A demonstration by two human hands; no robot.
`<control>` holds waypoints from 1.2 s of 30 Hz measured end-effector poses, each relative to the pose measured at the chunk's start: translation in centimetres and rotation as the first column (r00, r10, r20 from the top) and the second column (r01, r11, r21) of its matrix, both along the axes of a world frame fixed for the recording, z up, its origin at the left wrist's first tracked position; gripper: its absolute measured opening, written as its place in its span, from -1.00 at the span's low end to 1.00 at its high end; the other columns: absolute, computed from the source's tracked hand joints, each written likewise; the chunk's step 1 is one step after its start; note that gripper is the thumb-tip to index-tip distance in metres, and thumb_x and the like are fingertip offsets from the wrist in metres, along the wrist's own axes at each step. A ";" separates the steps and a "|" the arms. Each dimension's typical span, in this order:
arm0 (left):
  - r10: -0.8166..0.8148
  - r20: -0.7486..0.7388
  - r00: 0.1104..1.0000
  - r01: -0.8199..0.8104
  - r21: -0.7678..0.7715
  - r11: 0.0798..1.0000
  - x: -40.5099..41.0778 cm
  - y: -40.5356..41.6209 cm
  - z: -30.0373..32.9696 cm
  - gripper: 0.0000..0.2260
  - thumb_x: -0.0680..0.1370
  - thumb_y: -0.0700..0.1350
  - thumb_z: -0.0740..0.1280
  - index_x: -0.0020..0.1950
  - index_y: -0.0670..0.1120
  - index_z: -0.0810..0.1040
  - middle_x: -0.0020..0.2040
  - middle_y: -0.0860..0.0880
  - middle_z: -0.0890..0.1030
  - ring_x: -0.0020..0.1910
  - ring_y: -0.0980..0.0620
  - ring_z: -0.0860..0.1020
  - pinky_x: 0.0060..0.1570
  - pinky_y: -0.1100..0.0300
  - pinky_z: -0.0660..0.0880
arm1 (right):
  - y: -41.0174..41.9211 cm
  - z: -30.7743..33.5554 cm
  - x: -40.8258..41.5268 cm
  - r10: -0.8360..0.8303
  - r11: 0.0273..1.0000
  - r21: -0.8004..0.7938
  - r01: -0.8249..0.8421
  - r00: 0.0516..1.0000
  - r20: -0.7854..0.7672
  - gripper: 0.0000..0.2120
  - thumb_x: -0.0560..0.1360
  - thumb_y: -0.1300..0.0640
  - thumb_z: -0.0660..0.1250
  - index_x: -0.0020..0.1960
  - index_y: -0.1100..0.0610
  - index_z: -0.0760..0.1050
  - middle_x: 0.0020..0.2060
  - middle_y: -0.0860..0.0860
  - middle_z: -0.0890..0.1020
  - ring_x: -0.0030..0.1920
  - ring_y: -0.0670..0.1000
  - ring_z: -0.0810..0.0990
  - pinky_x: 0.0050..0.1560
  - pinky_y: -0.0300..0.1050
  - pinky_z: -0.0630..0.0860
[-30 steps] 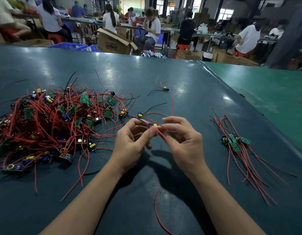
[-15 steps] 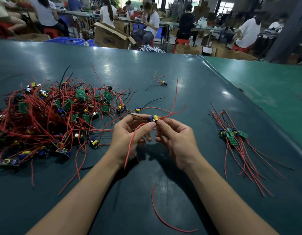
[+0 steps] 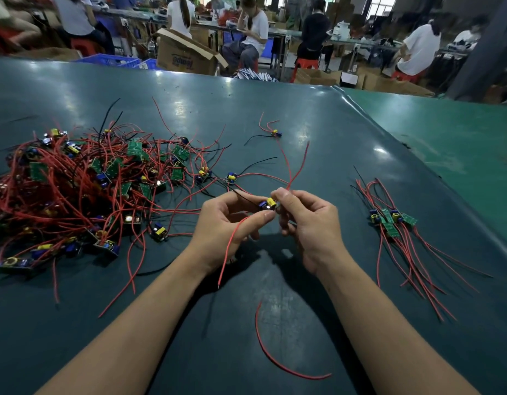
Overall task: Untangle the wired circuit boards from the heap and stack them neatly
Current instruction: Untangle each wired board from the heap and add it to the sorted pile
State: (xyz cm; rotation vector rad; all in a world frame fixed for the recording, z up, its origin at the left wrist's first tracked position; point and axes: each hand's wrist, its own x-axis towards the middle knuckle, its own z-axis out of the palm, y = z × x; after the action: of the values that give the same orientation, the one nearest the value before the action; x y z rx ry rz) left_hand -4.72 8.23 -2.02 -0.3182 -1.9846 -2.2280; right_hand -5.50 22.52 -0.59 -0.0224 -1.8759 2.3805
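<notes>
Dark green table [image 3: 275,323]: heap [image 3: 84,189] runs off the left edge, stack [image 3: 392,219] lies right. Your left hand [image 3: 226,226] and right hand [image 3: 309,223] both pinch one small board [image 3: 269,204] above the table between them, your fingers hiding most of it.

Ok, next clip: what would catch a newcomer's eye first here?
The big tangled heap of red-wired circuit boards on the table's left. Then the two hands, left hand and right hand, at centre, pinching one small board between them. To the right lies a neat stack of boards, wires trailing toward the viewer.
</notes>
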 end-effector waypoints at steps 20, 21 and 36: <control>-0.016 0.095 0.995 0.018 -0.020 1.000 0.2 -0.5 0.6 -0.79 0.29 -0.15 0.54 -0.11 -0.13 0.68 -0.26 -0.08 0.68 -0.38 0.07 0.53 -0.41 0.33 0.41 | 1.5 0.4 -0.9 -0.113 0.959 -0.243 0.146 0.983 0.146 -0.93 0.52 0.30 0.39 -0.12 0.18 0.56 -0.36 0.03 0.65 -0.47 -0.11 0.55 -0.45 -0.30 0.50; -0.017 0.099 0.995 0.020 -0.028 0.999 0.1 -0.5 0.6 -0.81 0.31 -0.17 0.54 -0.11 -0.13 0.68 -0.25 -0.09 0.69 -0.38 0.07 0.53 -0.40 0.33 0.41 | 1.6 0.4 -1.0 -0.112 0.944 -0.288 0.159 0.979 0.171 -0.91 0.51 0.32 0.40 -0.14 0.18 0.57 -0.37 0.02 0.62 -0.47 -0.12 0.54 -0.42 -0.31 0.51; -0.042 0.128 0.991 0.036 0.050 0.998 -0.3 -0.8 0.2 -0.75 0.27 -0.19 0.60 -0.10 -0.11 0.69 -0.20 -0.13 0.68 -0.36 0.05 0.51 -0.34 0.25 0.38 | 2.8 1.2 -1.3 0.122 0.765 -0.641 0.071 0.960 0.251 -0.90 0.55 0.35 0.29 -0.10 0.27 0.57 -0.35 0.07 0.61 -0.37 -0.09 0.61 -0.31 -0.32 0.59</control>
State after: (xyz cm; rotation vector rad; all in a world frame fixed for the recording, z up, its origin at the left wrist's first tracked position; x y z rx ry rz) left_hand -5.01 7.42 -1.79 -0.2141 -2.0006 -2.3723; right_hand -6.84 25.32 0.62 -0.4126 -1.0148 3.0479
